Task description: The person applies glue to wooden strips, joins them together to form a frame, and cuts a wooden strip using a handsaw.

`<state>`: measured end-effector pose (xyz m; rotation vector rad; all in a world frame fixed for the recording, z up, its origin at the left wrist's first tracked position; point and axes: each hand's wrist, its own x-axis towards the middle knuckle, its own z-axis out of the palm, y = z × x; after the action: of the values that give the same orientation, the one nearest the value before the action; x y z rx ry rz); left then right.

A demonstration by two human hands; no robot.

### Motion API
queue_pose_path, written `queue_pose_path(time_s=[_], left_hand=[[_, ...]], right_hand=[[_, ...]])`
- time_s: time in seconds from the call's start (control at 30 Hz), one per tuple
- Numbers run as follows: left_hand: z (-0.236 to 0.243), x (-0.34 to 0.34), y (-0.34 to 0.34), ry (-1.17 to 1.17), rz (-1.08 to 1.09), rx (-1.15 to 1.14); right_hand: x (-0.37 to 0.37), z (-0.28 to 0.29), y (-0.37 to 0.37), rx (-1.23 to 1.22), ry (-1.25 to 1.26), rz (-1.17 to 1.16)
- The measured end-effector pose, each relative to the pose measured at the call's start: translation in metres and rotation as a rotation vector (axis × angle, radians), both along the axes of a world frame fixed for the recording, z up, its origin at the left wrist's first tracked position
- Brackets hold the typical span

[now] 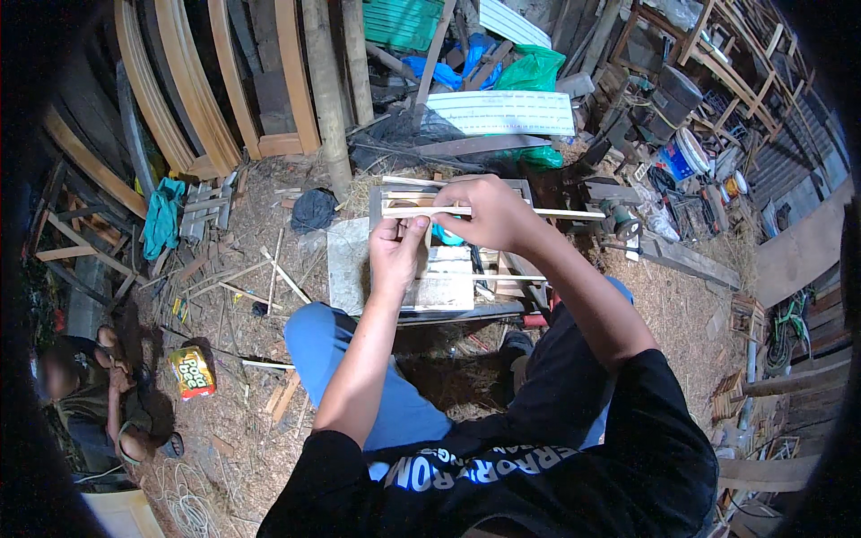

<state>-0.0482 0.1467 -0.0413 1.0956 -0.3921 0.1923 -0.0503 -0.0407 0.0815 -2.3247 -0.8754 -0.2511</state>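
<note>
A thin pale wooden strip (569,214) lies crosswise in front of me, above a low worktable (421,316). My left hand (393,260) pinches it near its left end, thumb and fingertips pressed together. Close beside it, my right hand (489,218) is closed round the strip from above, its knuckles hiding part of the wood. The longer free end sticks out to the right. Beneath my hands, more thin strips (498,277) and a pale flat board (444,294) rest on the table. A turquoise item (446,237) shows partly between my forearms.
A person (108,386) sits low at the left, near a yellow and red packet (192,372). Curved wooden frames (184,81) lean at the back left. A white bucket (686,154) stands among clutter at the right. Wood scraps (285,273) litter the floor.
</note>
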Motion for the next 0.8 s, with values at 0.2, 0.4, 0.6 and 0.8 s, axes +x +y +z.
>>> queue_pose_path(time_s=[0.2,0.4,0.6,0.8], left_hand=[[-0.003,0.004,-0.001,-0.001,0.028,0.007],[-0.005,0.004,0.002,0.039,0.031,0.005],[0.000,0.003,-0.005,0.057,0.038,-0.044],[-0.006,0.005,-0.003,0.058,0.055,-0.006]], right_hand=[[0.001,0.000,-0.004,-0.013,-0.045,0.002],[-0.005,0.014,-0.009,0.032,0.007,-0.010],[-0.008,0.026,-0.024,0.174,0.047,-0.053],[-0.010,0.035,-0.017,0.455,0.324,0.005]])
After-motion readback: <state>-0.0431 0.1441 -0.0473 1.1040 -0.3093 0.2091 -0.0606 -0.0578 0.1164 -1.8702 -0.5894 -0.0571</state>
